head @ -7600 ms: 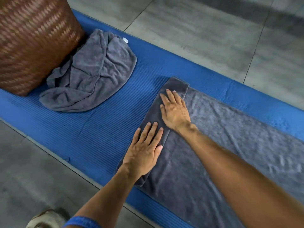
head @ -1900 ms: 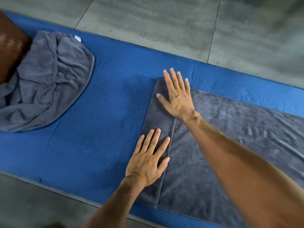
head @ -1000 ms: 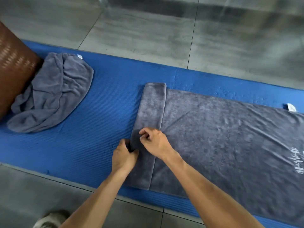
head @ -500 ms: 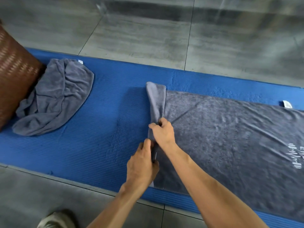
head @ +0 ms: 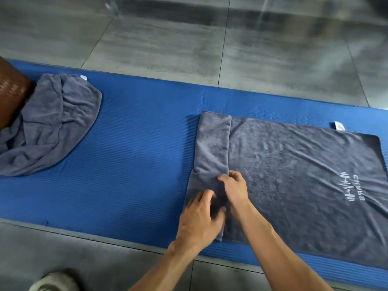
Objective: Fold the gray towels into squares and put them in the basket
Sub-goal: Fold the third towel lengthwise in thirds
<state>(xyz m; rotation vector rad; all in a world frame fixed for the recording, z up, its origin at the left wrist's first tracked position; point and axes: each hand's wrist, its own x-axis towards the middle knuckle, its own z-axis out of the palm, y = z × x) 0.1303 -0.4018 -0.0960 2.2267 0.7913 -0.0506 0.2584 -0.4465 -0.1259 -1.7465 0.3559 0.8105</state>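
Risk of the folded strip (head: 212, 148) going crooked, or springing open at its far end, if tugged from the near end alone with nothing pinning the rest. Both hands close together at the near part of that strip on the spread gray towel (head: 294, 175): right hand (head: 234, 186) pinching the strip's inner edge, left hand (head: 199, 219) curled over the cloth just beside it, actual grip unclear. Second gray towel (head: 52, 124) crumpled far left on the blue mat (head: 136, 154), touching the brown basket (head: 10, 91), well apart from both hands.
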